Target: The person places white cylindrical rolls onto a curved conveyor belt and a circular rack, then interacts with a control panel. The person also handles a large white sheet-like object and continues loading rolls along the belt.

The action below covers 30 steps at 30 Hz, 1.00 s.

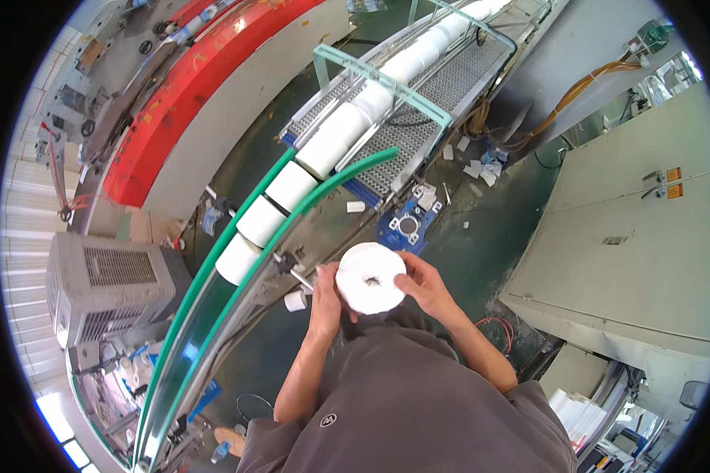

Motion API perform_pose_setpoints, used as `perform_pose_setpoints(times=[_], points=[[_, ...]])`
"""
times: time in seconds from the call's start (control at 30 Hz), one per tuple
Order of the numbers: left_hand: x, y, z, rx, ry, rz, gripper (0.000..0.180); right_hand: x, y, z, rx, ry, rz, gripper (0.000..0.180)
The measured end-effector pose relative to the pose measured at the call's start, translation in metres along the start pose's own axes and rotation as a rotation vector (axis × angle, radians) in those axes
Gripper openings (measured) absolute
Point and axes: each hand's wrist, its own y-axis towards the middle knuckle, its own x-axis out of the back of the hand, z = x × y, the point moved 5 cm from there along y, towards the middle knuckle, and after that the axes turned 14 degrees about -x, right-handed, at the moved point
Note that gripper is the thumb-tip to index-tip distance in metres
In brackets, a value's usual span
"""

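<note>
A white toilet paper roll (pixel 359 296) is between my two hands in front of my body, its round end with the ragged core hole facing up. My left hand (pixel 326 303) wraps the roll's left side. On the other side, my right hand (pixel 427 285) grips it, the thumb lying over the edge of the end face. Just ahead and to the left, more white rolls (pixel 261 221) lie in a line between the green guide rails (pixel 213 315) of a conveyor.
A metal-mesh conveyor belt (pixel 469 65) carries a long row of white rolls under a pale green frame (pixel 386 83). Paper scraps (pixel 487 169) and a small white roll (pixel 295 301) lie low beside the line. Grey cabinets (pixel 631 213) stand right; a grey cooler unit (pixel 114 284) stands left.
</note>
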Motion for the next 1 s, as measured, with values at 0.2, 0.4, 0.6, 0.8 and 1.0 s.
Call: perform_pose_setpoints(times=[0.2,0.4,0.6,0.8,1.0], points=[[-0.017,-0.048,0.015,-0.002,-0.063,0.05,0.073,0.001,-0.049,-0.009,0.026,-0.017,-0.02,0.054],[-0.014,-0.079,0.005,0.043,-0.306,0.115,0.043,-0.005,-0.057,-0.026,0.031,0.121,0.051,0.056],[0.016,-0.111,-0.019,-0.34,0.511,0.143,0.038,-0.037,-0.043,-0.076,-0.232,0.365,0.299,0.071],[0.084,-0.172,-0.011,-0.262,0.545,-0.084,0.044,-0.12,-0.025,-0.096,-0.287,-0.016,0.404,0.075],[0.2,-0.222,-0.003,-0.346,0.638,-0.197,0.058,-0.211,0.006,-0.163,-0.433,-0.23,0.479,0.065]])
